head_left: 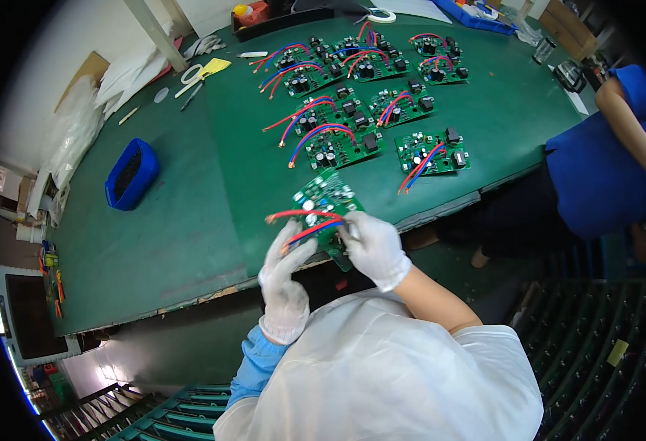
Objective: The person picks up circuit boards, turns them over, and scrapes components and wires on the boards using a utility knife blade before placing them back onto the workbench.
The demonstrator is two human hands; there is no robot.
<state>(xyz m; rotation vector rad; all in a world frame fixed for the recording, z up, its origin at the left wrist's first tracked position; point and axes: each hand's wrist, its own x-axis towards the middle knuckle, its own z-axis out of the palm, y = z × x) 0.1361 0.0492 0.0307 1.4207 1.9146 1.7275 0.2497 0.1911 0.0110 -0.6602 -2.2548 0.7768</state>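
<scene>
Just past the table's front edge, a green circuit board (316, 192) is tilted in front of me, held by my right hand (378, 250) at its right side. Thick red wires (304, 214) and a blue one run leftward from the board, starting beside the right fingertips. Around the lower wire ends close the thumb and fingers of my left hand (285, 287); the upper red wire's bare tip sticks out free above them. White gloves cover both hands. The right hand hides part of the board's lower right.
Several similar boards with red and blue wires (327, 151) lie beyond on the green table (191, 242). A blue tray (154, 173) of small dark parts stands left. Another person in blue (602, 176) is close on the right. Slatted racks (587, 353) stand lower right.
</scene>
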